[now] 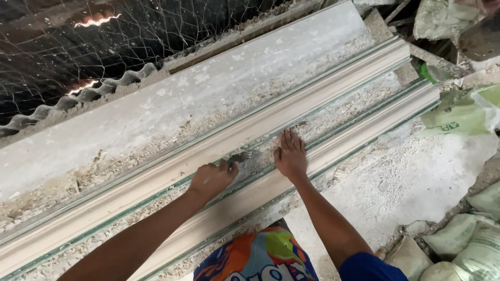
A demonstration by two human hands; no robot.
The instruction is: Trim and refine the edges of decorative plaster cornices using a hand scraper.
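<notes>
the small tool (240, 155) is mostly hidden in the left hand (212, 178); its kind is unclear.

- A long grey concrete slab (208, 88) runs slantwise across the work area, dusty and flecked with white.
- Behind it stands a corrugated sheet (83, 96), its wavy edge showing along the slab's far side.
- Wire mesh (130, 31) hangs over the dark space beyond (two bright slits of daylight break through the gloom there).
- The floor (416, 177) is rough pale concrete, strewn with crumbs and powder.
- Green sacks (463, 112) lie crumpled at the right edge; more sacks (458, 244) are heaped in the lower right corner.
- Daylight falls soft and even over everything.
</notes>
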